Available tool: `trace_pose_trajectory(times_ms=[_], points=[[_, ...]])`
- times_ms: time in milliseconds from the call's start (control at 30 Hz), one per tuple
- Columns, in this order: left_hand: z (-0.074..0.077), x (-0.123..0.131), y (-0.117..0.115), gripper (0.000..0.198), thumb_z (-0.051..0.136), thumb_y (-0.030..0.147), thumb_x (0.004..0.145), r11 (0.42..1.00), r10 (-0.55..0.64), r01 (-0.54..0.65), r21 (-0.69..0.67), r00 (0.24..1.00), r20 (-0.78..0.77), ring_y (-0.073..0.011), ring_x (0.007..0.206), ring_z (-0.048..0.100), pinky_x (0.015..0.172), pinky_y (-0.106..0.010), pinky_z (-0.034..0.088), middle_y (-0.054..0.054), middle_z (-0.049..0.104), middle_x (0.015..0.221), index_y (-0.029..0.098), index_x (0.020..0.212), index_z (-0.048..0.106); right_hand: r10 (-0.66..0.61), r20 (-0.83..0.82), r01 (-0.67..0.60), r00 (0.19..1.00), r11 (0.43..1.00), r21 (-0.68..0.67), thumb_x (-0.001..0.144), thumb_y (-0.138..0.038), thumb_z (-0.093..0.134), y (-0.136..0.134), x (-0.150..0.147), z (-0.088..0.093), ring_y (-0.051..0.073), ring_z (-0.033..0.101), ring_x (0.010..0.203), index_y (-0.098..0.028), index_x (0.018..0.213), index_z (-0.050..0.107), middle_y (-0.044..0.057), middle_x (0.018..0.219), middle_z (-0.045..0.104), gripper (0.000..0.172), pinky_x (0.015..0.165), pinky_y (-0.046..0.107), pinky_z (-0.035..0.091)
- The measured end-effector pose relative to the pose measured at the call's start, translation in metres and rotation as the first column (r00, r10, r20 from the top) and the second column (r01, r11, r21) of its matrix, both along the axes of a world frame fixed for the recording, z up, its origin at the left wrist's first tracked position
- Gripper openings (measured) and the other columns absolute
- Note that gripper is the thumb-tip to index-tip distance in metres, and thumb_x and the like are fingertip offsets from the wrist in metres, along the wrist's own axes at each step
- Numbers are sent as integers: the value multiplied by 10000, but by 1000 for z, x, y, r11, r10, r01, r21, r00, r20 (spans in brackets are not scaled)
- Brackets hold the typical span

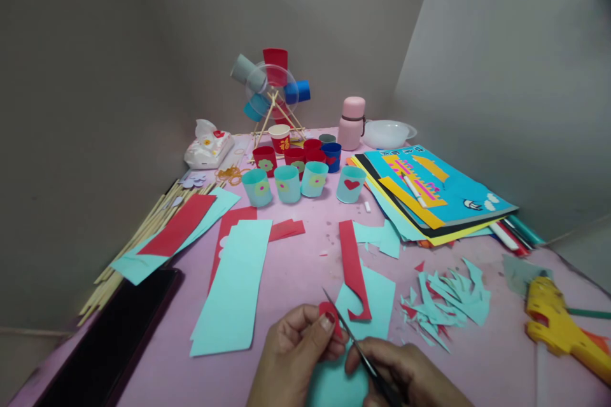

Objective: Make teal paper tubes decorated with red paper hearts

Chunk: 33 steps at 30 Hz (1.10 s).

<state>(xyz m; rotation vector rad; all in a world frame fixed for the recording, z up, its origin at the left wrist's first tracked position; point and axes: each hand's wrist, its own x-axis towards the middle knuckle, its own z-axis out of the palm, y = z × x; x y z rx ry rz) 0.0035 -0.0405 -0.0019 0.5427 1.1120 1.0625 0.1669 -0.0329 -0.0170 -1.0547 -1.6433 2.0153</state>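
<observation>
Between the thumb and fingers of my left hand (298, 346) is a small red paper piece (337, 329). My right hand (405, 369) is closed on scissors (359, 350), whose blades point up and away, right beside the red piece. Just beyond, a red paper strip (351, 261) with a curved cut-out at its near end lies over turquoise paper (379, 296). Left of my hands rests a stack of turquoise paper strips (236, 292), with red paper partly beneath it. Turquoise and red scraps (453, 299) are heaped to the right.
Several decorated paper cups (287, 184) stand mid-table before a wheel model (274, 86) on sticks. A glue gun (548, 311) lies right, below stacked coloured sheets (443, 187). A phone (119, 331) and wooden sticks (124, 235) lie left. A pink flask (352, 124) stands behind.
</observation>
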Motion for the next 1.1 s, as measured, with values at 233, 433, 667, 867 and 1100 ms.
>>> trace_pose_trajectory(times_ms=[233,433,667,867,1100], points=[[-3,-2,0,227,738,337,672,1000,-15,15,1,1000,12,-94,538,525,572,-205,404,31,624,532,177,562,620,10,32,-11,999,1000,21,600,-742,587,0,1,0,67,214,466,-194,810,476,-107,490,250,597,424,219,148],[-1,-2,1,200,736,310,672,1000,-11,11,10,1000,-1,-96,554,522,590,-205,412,25,636,556,171,575,629,2,69,-2,998,1000,1,605,-743,580,1,2,8,75,225,486,-193,806,476,-99,508,258,595,439,218,166],[0,-2,0,206,722,325,685,1000,-13,13,12,1000,0,-104,556,521,600,-220,420,14,643,565,177,585,619,8,31,-9,999,1000,26,634,-725,574,1,3,-9,72,201,464,-195,804,491,-105,487,241,563,427,231,144],[0,-2,0,201,725,312,680,1000,0,0,12,1000,0,-98,548,510,586,-212,408,21,631,552,174,586,614,14,51,-14,999,1000,-4,608,-731,593,1,1,-1,72,201,477,-198,802,491,-108,492,235,575,441,231,148],[-2,-3,-1,211,709,334,683,999,-16,16,34,1000,-7,-105,535,511,586,-237,395,29,621,532,179,601,593,14,1,-14,1000,998,58,643,-614,659,0,3,-24,68,213,461,-200,898,525,-107,505,255,504,424,225,151]])
